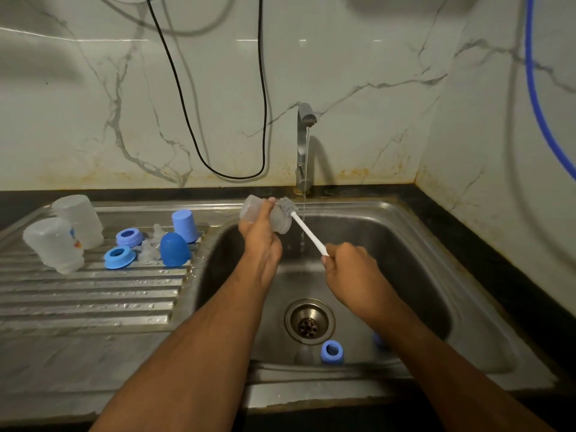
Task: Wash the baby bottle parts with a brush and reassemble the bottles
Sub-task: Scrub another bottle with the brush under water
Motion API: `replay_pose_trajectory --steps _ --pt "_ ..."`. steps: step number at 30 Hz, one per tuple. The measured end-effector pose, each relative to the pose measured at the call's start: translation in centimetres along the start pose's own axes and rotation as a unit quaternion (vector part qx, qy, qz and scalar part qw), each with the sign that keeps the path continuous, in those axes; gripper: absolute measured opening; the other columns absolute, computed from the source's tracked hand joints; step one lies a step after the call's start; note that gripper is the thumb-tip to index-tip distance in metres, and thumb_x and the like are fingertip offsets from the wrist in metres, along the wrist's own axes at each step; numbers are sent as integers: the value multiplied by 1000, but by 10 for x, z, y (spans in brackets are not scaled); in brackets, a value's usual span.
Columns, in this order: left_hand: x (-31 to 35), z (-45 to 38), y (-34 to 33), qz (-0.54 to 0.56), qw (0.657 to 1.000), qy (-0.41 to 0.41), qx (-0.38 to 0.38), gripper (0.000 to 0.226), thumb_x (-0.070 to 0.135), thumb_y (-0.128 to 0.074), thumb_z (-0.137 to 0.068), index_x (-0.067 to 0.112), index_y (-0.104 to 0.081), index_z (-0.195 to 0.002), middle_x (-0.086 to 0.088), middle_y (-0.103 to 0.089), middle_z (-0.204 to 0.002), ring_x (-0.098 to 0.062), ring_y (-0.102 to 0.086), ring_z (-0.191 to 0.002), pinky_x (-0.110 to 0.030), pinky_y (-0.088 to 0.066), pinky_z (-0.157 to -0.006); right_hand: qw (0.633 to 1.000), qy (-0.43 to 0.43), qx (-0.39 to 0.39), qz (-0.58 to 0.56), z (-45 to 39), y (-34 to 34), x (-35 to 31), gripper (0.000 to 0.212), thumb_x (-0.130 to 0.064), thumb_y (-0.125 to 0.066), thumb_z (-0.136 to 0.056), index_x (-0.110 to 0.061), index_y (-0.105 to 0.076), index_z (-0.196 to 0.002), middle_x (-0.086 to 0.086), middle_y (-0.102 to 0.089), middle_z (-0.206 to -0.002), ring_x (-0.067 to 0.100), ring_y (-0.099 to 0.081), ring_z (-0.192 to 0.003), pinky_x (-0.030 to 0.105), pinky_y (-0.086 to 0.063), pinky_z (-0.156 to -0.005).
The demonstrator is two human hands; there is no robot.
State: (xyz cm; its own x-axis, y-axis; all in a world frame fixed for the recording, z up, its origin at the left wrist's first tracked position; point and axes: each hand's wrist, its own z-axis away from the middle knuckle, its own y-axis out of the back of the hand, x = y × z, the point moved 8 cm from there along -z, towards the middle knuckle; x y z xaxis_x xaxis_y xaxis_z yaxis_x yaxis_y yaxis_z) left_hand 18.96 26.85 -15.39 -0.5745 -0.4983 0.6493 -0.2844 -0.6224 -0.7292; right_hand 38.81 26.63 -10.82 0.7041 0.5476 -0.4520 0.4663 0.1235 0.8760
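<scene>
I grasp the bottle [265, 215] in my left hand [260, 241], tilted over the sink [405, 232] near the water stream [304, 188] so runoff drains. My right hand [352, 269] clenches the brush [299, 221] handle, bristles at the bottle mouth.

I count three clear bottles [267, 215], three blue collar rings [119, 256], two blue caps [174, 249], two clear teats [146, 251], and one brush [307, 229].

Blue part [378, 339] behind right forearm.
</scene>
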Motion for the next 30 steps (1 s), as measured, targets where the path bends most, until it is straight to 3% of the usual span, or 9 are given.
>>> replay_pose_trajectory --steps 2,6,9,12,17,21,24,27,30 --pt "2 -2 1 11 1000 -2 -9 72 10 -86 -75 12 -47 -136 -11 -59 -126 -26 -61 -114 -50 -55 -97 1000 0 -2 5 2 1 5 22 -26 -49 -105 -13 -66 -102 1 -58 -81 22 -63 -75 27 -43 -63" --pt "3 -6 12 22 999 -3 26 66 -5 -74 -82 17 -43 -136 -9 -55 -124 -27 -58 -112 -52 -53 -99 1000 6 -1 3 2 0 2 22 -27 -49 -105 -14 -66 -106 -1 -59 -83 19 -63 -75 28 -49 -64" --pt "3 -10 16 47 999 21 9 57 11 -79 -80 14 -55 -132 -15 -61 -128 -33 -62 -113 -54 -54 -97 1000 14 -21 -9 9 -6 -3 22 -26 -50 -105 -15 -68 -111 0 -62 -85 17 -63 -75 26 -50 -64" --pt "5 -8 19 36 999 22 31 55 27 -87 -71 10 -61 -117 -13 -67 -118 -29 -66 -108 -49 -56 -95 999 14 -34 -6 12 -10 -5 22 -26 -50 -105 -15 -68 -111 0 -64 -84 16 -64 -75 24 -51 -61" --pt "1 -1 11 -27 998 -8 61 52 9 -83 -78 13 -52 -120 -7 -61 -111 -20 -62 -104 -39 -55 -96 1000 -10 -20 -12 3 -8 -4 23 -26 -49 -106 -13 -67 -112 2 -63 -90 19 -66 -81 27 -50 -66" --pt "15 -13 28 28 996 -16 86 57 3 -80 -79 7 -54 -131 -11 -65 -118 -24 -67 -105 -40 -59 -92 996 9 -57 -62 17 -15 0 26 -30 -49 -105 -17 -66 -120 -2 -57 -78 11 -54 -63 24 -45 -56" --pt "16 -13 24 27 997 -23 62 46 1 -77 -82 6 -59 -124 -15 -65 -122 -25 -67 -108 -43 -57 -96 997 5 -39 -66 10 -10 -1 26 -28 -49 -105 -16 -68 -118 -2 -57 -75 11 -56 -62 27 -48 -55" --pt "0 2 2 -18 1000 -13 16 31 2 -75 -84 12 -60 -109 -11 -65 -112 -23 -66 -107 -43 -55 -99 998 -3 -2 -57 0 -1 -3 25 -27 -49 -105 -12 -68 -114 0 -61 -81 18 -65 -74 33 -58 -68" --pt "0 0 0 7 1000 -6 10 45 4 -77 -83 9 -57 -122 -12 -64 -114 -24 -67 -106 -46 -57 -95 998 -4 -7 -62 6 0 1 24 -26 -49 -106 -12 -67 -113 2 -63 -83 18 -65 -76 33 -57 -70"
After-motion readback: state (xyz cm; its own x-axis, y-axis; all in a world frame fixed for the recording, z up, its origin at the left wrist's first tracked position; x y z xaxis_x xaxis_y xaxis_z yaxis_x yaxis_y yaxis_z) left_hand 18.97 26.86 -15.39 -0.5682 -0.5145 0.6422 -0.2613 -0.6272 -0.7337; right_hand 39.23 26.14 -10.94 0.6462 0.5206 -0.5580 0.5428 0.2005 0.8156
